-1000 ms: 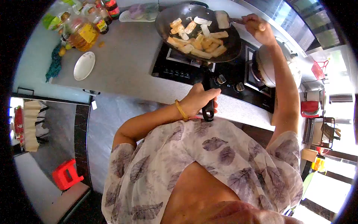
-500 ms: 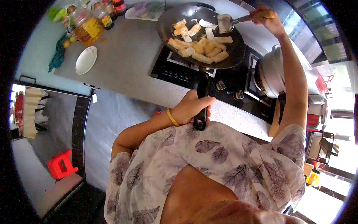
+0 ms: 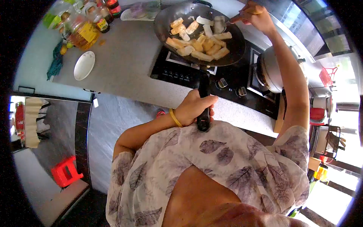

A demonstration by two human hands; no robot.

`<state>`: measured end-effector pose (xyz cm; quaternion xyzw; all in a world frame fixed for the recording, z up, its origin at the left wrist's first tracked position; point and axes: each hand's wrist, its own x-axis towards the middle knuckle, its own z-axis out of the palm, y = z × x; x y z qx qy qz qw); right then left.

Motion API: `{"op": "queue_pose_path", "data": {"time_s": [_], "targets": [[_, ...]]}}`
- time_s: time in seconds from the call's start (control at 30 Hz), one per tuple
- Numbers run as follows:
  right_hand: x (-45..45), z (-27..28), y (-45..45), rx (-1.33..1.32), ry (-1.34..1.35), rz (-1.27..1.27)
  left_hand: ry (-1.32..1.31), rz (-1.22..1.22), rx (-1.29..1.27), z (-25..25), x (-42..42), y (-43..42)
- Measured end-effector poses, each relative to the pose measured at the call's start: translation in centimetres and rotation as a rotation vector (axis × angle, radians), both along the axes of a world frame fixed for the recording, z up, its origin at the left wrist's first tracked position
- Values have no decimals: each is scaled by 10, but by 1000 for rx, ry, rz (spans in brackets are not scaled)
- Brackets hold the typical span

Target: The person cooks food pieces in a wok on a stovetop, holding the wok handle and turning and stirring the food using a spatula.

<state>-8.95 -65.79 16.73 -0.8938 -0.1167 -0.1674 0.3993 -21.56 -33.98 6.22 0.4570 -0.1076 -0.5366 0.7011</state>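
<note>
My left hand [image 3: 196,108] is wrapped round the black handle [image 3: 204,87] of a dark wok [image 3: 236,53] on the gas stove. Pale strips of food [image 3: 202,56], some browned, lie spread in the wok; they look like tofu, but I cannot be sure. My right hand [image 3: 254,16] is closed on the handle of a spatula [image 3: 219,24]. The spatula's metal blade is inside the wok at its upper right, touching or close beside a white strip.
A large pot [image 3: 273,70] stands on the right burner. Stove knobs [image 3: 222,83] face me. On the counter at left are a white plate [image 3: 84,66], an oil jug [image 3: 84,33] and several sauce bottles [image 3: 99,20]. A red stool [image 3: 67,171] stands on the floor.
My right hand has moved left and slightly up, bringing the spatula blade from the wok's rim farther into it. The wok sits slightly farther left in view; my left hand keeps its hold.
</note>
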Motion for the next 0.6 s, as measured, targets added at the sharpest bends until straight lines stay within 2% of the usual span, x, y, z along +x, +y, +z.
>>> {"op": "queue_pose_path", "data": {"time_s": [0.03,0.13,0.23,0.33,0.37,0.47,0.5,0.6], "targets": [[2,1,7,110,-21,7,-17,-9,13,3,0,1],[-2,24,21,-311,46,-54,-43,-23,37,10,1,2],[-7,32,26,-14,165,-242,-8,-7,27,2,1,-1],[-5,31,4,10,239,-205,15,20,10,0,-1,-2],[-6,31,3,28,288,-287,20,23,8,1,-1,-2],[-8,21,-9,24,278,-261,12,36,15,2,-2,-3],[-14,19,-14,176,282,-174,7,39,22,2,-2,-3],[-21,2,-27,120,194,-189,-17,12,13,0,-2,-4]]}}
